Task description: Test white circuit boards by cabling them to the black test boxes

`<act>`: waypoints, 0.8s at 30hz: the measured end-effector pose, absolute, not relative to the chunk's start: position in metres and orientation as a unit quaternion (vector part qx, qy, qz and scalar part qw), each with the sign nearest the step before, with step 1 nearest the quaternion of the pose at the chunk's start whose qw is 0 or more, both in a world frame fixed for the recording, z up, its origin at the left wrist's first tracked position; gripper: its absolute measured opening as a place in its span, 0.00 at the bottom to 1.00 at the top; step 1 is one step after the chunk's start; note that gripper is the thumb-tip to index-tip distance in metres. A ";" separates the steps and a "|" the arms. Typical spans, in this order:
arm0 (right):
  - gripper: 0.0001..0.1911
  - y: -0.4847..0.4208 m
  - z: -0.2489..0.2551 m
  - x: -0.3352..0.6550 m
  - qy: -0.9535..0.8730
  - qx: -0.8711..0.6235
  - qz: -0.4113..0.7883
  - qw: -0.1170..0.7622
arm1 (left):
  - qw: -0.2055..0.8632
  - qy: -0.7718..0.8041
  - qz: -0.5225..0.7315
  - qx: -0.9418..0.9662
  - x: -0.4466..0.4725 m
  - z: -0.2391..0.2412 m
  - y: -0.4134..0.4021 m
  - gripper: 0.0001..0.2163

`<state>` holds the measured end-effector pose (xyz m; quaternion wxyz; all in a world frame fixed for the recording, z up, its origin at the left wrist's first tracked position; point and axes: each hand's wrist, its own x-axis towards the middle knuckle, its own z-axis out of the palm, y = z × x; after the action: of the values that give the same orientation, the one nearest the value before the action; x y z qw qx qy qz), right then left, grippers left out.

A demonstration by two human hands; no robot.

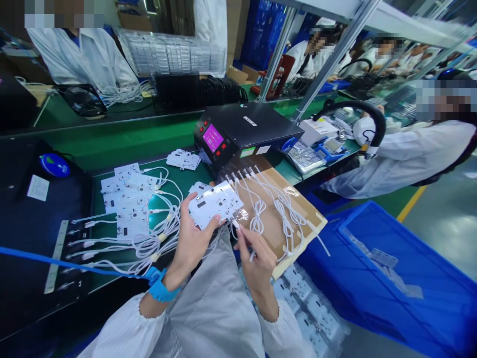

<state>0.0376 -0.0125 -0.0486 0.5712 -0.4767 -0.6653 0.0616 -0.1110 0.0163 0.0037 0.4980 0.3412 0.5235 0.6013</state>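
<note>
My left hand (194,241) grips a white circuit board (215,203) by its near edge and holds it above the green bench. My right hand (257,253) pinches the plug end of a white cable (237,224) right at the board's lower right corner. More white cables (276,204) run from a black tester box (242,132) across a cardboard sheet (298,209). A blue wrist strap (160,288) is on my left wrist.
Several white boards (128,199) with cables lie on the green mat at left. Another board (183,159) rests near the tester. A blue crate (395,278) stands on the floor at right. A tray of boards (313,313) sits below my lap. Other people in white coats work around the bench.
</note>
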 end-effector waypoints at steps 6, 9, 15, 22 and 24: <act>0.09 -0.007 -0.049 0.035 -0.640 -0.502 0.119 0.569 | 0.497 0.505 0.611 0.353 -0.113 -0.009 0.022 0.36; 0.08 -0.010 -0.043 0.046 -0.603 -0.506 0.291 0.544 | 0.490 0.519 0.610 0.344 -0.113 -0.015 0.024 0.38; 0.19 -0.001 -0.026 0.086 -0.367 -0.451 0.519 0.626 | 0.506 0.489 0.636 0.315 -0.114 -0.009 0.024 0.42; 0.27 0.044 0.002 0.078 -0.367 -0.378 0.527 0.667 | 0.513 0.490 0.598 0.372 -0.109 0.007 0.007 0.21; 0.23 0.048 0.005 0.066 -0.382 -0.386 0.495 0.678 | 0.521 0.488 0.584 0.386 -0.108 0.006 0.003 0.20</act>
<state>0.0663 0.0485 0.0054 0.6785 -0.3864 -0.3818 0.4946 -0.1079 0.0028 0.0063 0.5211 0.3862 0.4883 0.5838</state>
